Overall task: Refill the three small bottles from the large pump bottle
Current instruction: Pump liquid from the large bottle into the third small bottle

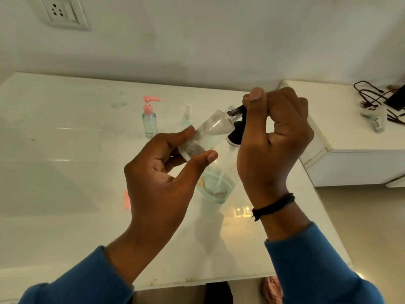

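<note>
At the far left we saw a pink-pump bottle [149,121] upright on the counter [65,172]. Our left hand [162,167] gripped a tilted clear bottle [206,137] between thumb and fingers above the large bottle [215,189]. Our right hand [274,137] pinched its black cap [236,119].
</note>
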Demonstrator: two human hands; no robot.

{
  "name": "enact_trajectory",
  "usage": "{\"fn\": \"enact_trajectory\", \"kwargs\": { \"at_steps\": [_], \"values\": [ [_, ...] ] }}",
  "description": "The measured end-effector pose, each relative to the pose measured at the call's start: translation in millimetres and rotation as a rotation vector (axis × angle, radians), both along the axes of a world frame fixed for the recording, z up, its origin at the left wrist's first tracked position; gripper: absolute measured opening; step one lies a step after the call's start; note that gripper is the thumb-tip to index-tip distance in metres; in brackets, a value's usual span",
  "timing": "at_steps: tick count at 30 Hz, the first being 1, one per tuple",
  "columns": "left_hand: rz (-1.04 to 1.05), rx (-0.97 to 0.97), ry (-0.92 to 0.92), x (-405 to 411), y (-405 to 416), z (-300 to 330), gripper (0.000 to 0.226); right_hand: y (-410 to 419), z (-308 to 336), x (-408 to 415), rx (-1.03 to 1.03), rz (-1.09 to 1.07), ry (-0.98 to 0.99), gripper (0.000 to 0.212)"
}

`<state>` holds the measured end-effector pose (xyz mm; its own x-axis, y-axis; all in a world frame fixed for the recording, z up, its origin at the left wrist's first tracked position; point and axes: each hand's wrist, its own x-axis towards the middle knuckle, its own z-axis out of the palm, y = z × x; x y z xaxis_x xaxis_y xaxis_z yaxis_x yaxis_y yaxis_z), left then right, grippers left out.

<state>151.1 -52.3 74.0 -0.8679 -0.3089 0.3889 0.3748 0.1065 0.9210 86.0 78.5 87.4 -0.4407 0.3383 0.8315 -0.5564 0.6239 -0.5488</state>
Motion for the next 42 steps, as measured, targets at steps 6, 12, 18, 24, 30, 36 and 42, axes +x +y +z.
{"fn": "enact_trajectory", "kwargs": {
  "at_steps": [6, 12, 18, 24, 30, 36, 42],
  "values": [
    [-0.007, 0.000, -0.006, -0.1, 0.5, 0.5, 0.038, -2.1, -3.2, 1.0, -0.016, 0.019, -0.019, 0.036],
    [0.011, -0.036, 0.010, -0.7, -0.9, -1.0, 0.038, -4.4, -3.0, 2.2, -0.014, 0.025, -0.015, 0.035],
    [-0.002, -0.002, 0.013, -0.5, -1.8, 1.6, 0.038, -0.9, 0.0, 2.1, 0.009, -0.008, -0.005, 0.037],
    [-0.008, -0.005, 0.002, 0.0, -2.2, 0.0, 0.038, -2.7, -5.4, 1.9, -0.002, 0.006, -0.009, 0.034],
    [0.009, -0.050, 0.013, -0.3, -1.3, -0.6, 0.037, -3.1, -1.9, 1.7, 0.004, -0.002, 0.001, 0.036],
    [0.014, -0.024, 0.000, 0.2, -0.3, 0.9, 0.037, -2.0, 0.2, 1.6, 0.018, -0.010, -0.012, 0.038],
    [0.021, -0.033, -0.013, -0.3, -0.7, -0.6, 0.038, -5.2, -1.8, 2.7, 0.016, 0.001, -0.038, 0.035]
  ]
}}
